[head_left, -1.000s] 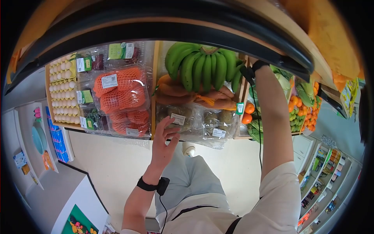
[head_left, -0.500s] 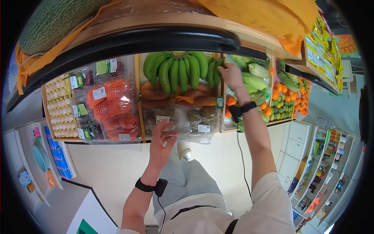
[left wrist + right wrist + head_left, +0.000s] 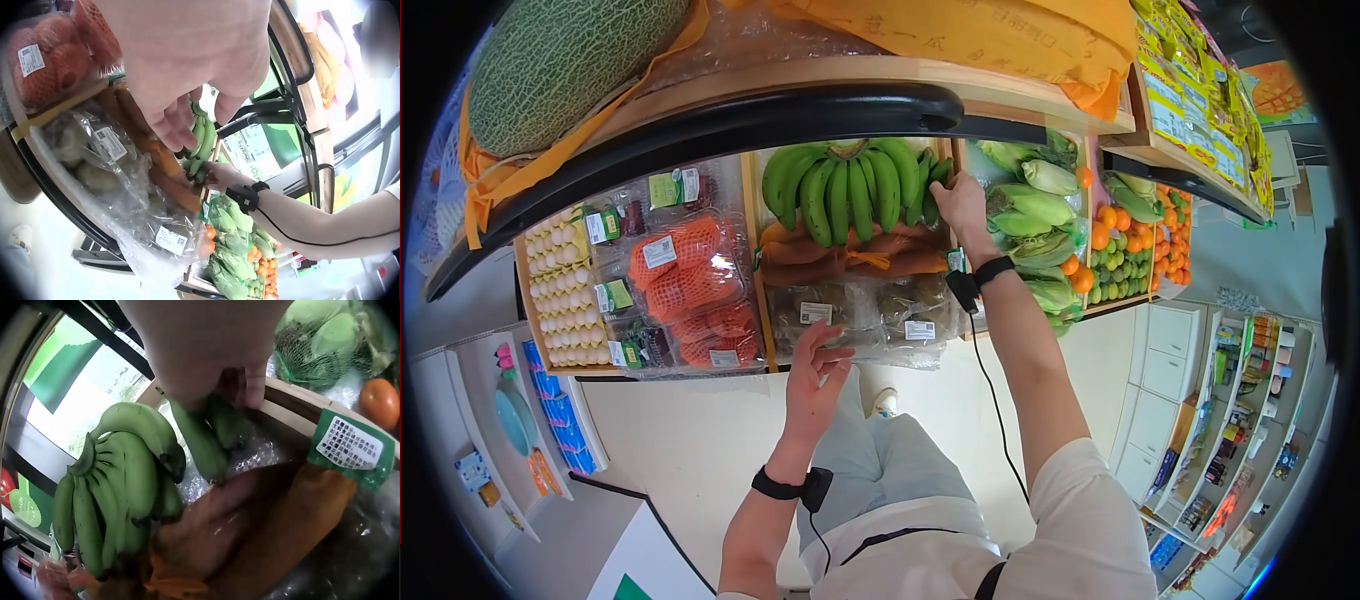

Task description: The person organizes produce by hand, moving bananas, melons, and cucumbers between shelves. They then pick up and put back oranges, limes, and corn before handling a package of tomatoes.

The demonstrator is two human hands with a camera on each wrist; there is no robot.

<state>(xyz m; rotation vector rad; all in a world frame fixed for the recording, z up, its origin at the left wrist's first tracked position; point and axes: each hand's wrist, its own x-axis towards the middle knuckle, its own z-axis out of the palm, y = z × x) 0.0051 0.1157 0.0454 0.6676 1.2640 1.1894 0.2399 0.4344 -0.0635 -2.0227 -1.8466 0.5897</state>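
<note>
Right hand (image 3: 960,212) on small green bananas (image 3: 199,447) by the far right corner of a wooden crate (image 3: 750,195).
Its fingers are curled round the upper part of the bananas, just beside the crate's right edge; the large green bunch (image 3: 840,190) lies to their left along the far edge. Brown roots (image 3: 795,272) lie nearer, then clear bags of produce (image 3: 865,312) by the near edge. The left hand (image 3: 812,385), fingers apart and loosely bent, hangs at that near edge, holding nothing. Leafy green vegetables (image 3: 1012,212) lie beyond the right edge.
</note>
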